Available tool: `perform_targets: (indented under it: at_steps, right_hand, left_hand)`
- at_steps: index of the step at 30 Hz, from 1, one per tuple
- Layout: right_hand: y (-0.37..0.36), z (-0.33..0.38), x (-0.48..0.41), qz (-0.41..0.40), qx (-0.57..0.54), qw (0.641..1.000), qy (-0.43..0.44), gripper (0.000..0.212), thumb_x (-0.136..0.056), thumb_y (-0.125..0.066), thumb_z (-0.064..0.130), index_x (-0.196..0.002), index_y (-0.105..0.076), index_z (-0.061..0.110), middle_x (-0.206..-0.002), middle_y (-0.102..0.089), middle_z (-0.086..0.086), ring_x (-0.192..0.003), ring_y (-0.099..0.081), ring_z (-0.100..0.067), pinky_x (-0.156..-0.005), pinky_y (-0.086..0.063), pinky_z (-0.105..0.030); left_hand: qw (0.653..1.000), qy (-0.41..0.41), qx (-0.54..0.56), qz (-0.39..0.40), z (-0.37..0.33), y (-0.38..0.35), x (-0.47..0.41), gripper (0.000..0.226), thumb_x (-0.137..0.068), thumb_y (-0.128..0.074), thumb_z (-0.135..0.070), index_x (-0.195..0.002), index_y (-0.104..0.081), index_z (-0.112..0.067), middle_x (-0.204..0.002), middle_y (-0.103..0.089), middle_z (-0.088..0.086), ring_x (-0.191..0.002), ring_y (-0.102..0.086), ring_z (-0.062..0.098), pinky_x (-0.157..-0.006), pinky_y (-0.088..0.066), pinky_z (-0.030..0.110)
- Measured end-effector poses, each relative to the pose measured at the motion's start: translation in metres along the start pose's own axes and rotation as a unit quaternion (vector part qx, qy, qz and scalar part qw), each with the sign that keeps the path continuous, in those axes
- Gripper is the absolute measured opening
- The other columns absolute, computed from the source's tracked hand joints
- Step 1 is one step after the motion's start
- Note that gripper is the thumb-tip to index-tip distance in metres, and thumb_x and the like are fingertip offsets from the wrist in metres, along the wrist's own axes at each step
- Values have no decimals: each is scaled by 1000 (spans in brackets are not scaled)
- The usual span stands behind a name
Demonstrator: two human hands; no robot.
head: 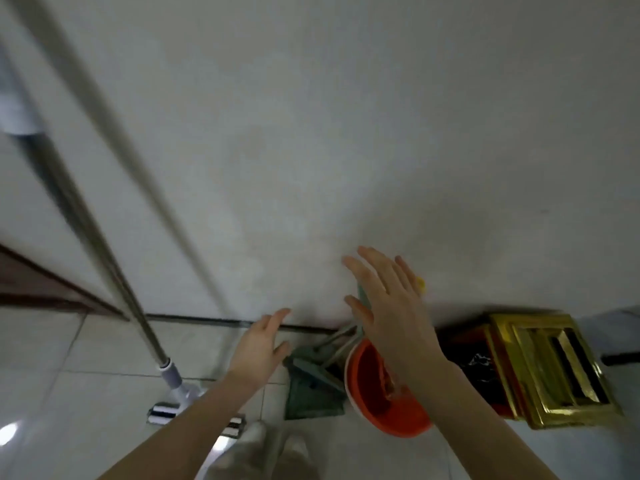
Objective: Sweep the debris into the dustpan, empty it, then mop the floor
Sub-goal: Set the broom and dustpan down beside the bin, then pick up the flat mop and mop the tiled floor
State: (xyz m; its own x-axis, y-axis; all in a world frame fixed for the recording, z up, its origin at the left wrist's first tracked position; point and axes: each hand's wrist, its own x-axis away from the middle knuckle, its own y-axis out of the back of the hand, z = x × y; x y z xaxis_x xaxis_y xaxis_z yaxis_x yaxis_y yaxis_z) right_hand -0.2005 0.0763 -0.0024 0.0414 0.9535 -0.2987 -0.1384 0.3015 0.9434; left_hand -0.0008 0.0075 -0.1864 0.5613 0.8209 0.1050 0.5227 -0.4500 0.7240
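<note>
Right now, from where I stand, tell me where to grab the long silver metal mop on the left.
Take the bare silver metal pole partway up, above the white plastic collar, coming from its right, the side nearest you. The pole slants up and to the left with open space around it, while the flat chrome head sits low on the tiled floor, probably awkward to reach.
</note>
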Motion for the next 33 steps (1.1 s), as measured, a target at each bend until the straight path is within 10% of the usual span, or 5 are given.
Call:
perform_targets:
  at_steps: [13, 24, 30, 33]
  right_hand:
    - [-14, 176, -82, 72, -106, 907, 401, 54, -73, -80, 17, -124, -60, 15, -126, -60, -8, -114, -59, -26, -107, -38, -41]
    - [-15, 276, -184, 153, 135, 847, 491, 54, -52, -91, 19, -102, -72, 18, -107, -68, -11, -102, -67, -29, -99, -44, -53]
    - [-18, 295, -227, 229, 278, 804, 473, 47, -89, -63, 32, -134, -51, 25, -140, -45, -4, -131, -42, -26, -115, -18, -46]
    - [-21, 302, -241, 258, 343, 769, 474, 45, -90, -60, 37, -134, -49, 30, -134, -47, 1, -124, -46, -22, -105, -31, -40]
  left_hand:
    - [905, 246, 80, -337, 40, 115, 153, 52, -87, -67, -26, -134, -44, -25, -102, -56, -8, -93, -57, 10, -80, -43, 21]
    - [911, 192, 181, -316, 88, 170, 90, 56, -87, -64, -36, -137, -38, -33, -121, -53, 0, -112, -49, 10, -95, -41, 28]
    - [935, 146, 165, -277, 113, 178, 28, 54, -90, -60, -36, -139, -38, -31, -121, -58, 6, -114, -49, 23, -95, -40, 34]
    - [940, 122, 184, -259, 117, 171, 15, 41, -92, -56, -33, -131, -43, -28, -113, -64, 4, -102, -60, 23, -88, -47, 36]
